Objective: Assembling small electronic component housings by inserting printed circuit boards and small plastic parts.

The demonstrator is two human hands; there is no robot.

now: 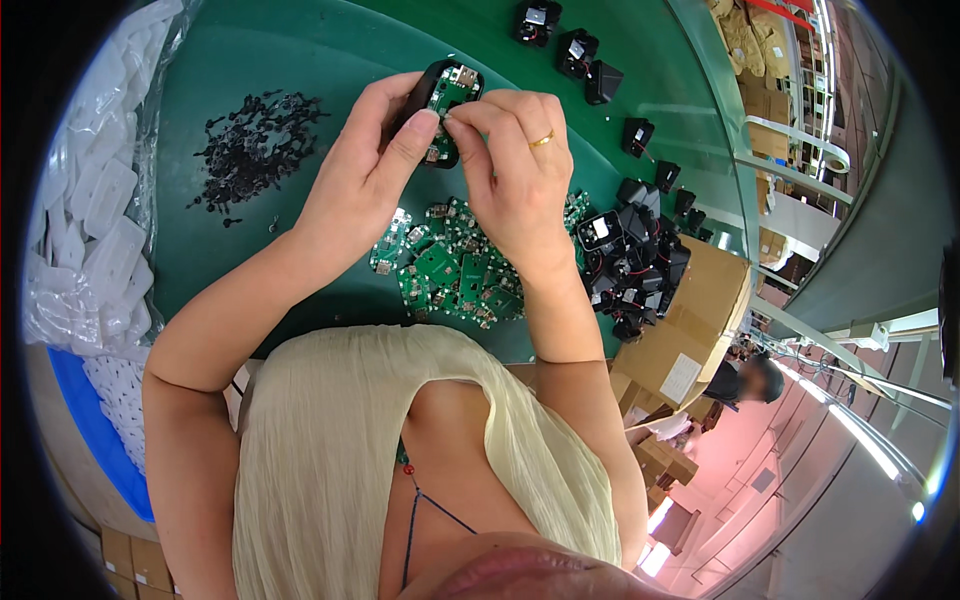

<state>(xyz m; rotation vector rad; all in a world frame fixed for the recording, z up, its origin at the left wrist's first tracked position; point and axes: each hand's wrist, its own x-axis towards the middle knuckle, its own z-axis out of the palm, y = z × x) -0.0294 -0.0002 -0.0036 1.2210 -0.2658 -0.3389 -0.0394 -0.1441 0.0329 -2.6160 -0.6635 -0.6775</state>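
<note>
Both hands — left hand (365, 170), right hand (515, 165) — pinch green circuit board (455, 88) in black housing (425, 100); brown carton (680, 340), white label, at right.

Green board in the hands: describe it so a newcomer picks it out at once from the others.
Start at the green table; above the loose pile of green boards both hands meet. The left hand cradles a black housing and the right hand pinches at it. The board sits inside that housing, the only one raised off the table, a metal connector at its top edge.
</note>
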